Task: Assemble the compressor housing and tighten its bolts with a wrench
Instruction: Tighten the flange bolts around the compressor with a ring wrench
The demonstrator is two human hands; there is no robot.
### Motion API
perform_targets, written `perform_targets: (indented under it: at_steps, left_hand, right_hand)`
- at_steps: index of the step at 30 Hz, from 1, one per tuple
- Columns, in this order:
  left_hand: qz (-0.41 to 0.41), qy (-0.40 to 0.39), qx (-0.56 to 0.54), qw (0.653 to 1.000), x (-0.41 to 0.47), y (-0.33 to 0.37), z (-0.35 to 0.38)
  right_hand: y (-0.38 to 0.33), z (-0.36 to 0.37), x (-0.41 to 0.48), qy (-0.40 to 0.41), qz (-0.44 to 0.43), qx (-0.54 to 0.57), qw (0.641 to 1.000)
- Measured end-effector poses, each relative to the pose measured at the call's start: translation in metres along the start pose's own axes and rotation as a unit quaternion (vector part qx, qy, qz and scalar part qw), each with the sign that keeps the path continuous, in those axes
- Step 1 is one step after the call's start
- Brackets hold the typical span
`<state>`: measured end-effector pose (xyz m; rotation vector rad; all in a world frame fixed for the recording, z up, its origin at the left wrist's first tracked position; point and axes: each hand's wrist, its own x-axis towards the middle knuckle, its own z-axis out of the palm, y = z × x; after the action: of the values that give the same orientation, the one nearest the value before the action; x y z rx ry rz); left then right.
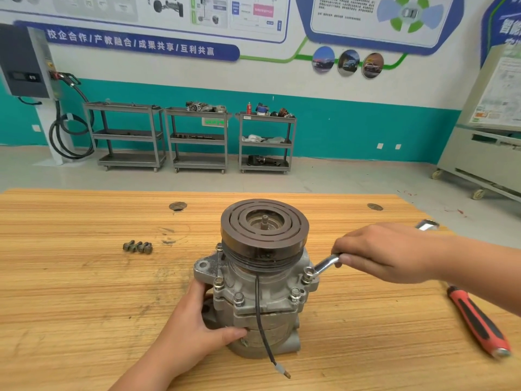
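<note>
A grey metal compressor point(270, 303) stands upright on the wooden table point(84, 306), its dark grooved pulley point(264, 224) on top. Several bolts sit in its housing flange, one at the right point(308, 273). My left hand point(194, 331) grips the lower left side of the housing. My right hand point(386, 252) holds a silver wrench point(325, 263) whose head sits on the right bolt; the wrench's far end point(427, 224) shows past the hand. A black wire point(260, 323) hangs down the front of the compressor.
A small cluster of loose bolts point(138, 247) lies on the table to the left. A red and black handled tool point(479, 320) lies at the right edge. Grey shelf carts point(197, 139) stand against the far wall.
</note>
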<state>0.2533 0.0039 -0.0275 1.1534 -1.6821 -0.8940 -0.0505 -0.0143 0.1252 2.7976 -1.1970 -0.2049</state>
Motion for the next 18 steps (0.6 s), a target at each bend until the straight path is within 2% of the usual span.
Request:
perform_targets:
  at_steps: [5, 8, 12, 13, 14, 16, 17, 18]
  left_hand:
    - [-0.002, -0.004, 0.007, 1.0, 0.0, -0.003, 0.0]
    - [-0.003, -0.009, 0.01, 1.0, 0.0, -0.005, -0.001]
    - [0.005, -0.017, 0.019, 1.0, 0.001, -0.004, -0.001]
    - [0.006, -0.015, 0.02, 1.0, 0.001, -0.004, -0.001]
    - [0.007, -0.013, 0.02, 1.0, 0.001, -0.004, 0.0]
    - [0.007, -0.01, 0.026, 1.0, 0.001, -0.005, 0.001]
    - [0.008, -0.009, 0.028, 1.0, 0.001, -0.006, 0.001]
    - [0.009, -0.007, 0.03, 0.999, 0.001, -0.006, 0.001]
  right_hand:
    - [0.002, -0.007, 0.013, -0.017, -0.026, -0.022, 0.999]
    - [0.001, -0.013, 0.019, -0.041, -0.011, -0.03, 0.999]
    - [-0.007, -0.015, 0.008, -0.131, 0.085, 0.106, 0.982]
    - [-0.011, -0.013, 0.004, -0.16, 0.122, 0.181, 0.963]
    - [-0.015, -0.01, -0.001, -0.18, 0.161, 0.287, 0.927]
    - [-0.028, -0.001, -0.007, -0.189, 0.23, 0.527, 0.796]
    - [-0.035, 0.003, -0.011, -0.172, 0.245, 0.606, 0.737]
    - [-0.041, 0.008, -0.014, -0.145, 0.249, 0.655, 0.699]
